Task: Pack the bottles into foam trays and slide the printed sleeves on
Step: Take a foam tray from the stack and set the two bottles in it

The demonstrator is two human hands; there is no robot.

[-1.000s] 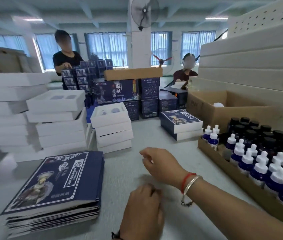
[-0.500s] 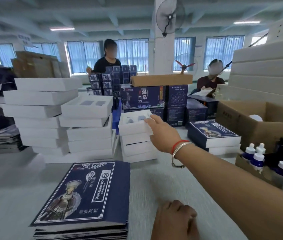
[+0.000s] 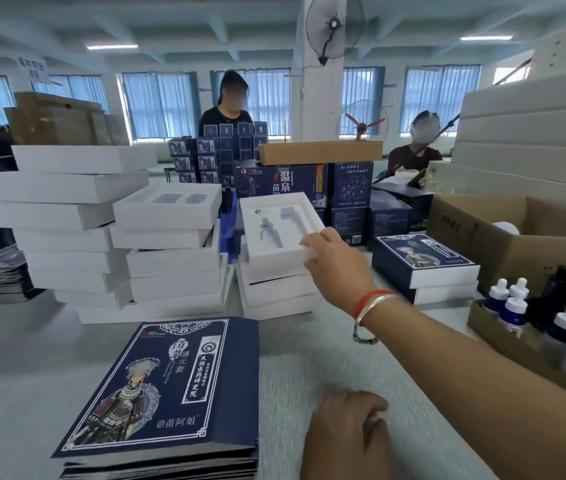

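Observation:
My right hand point(image 3: 335, 263) grips the near right corner of a white foam tray point(image 3: 271, 233) and tilts it up off the middle stack of trays point(image 3: 274, 292). The tray has two bottle-shaped cut-outs, both vacant. My left hand point(image 3: 347, 434) rests on the table near the front edge, fingers curled with nothing in them. A pile of flat navy printed sleeves point(image 3: 177, 386) lies front left. Small blue bottles with white dropper caps point(image 3: 513, 306) stand in a cardboard tray at the right.
Taller stacks of white trays point(image 3: 67, 216) stand at left and centre. Two sleeved boxes point(image 3: 423, 265) lie right of the tray stack. An open carton point(image 3: 516, 233) and big foam slabs point(image 3: 530, 133) sit at right. Navy boxes and two people are behind.
My right hand reached forward from the table to the middle tray stack, took the top tray by its corner and lifted it. My left hand stayed low, fingers curled.

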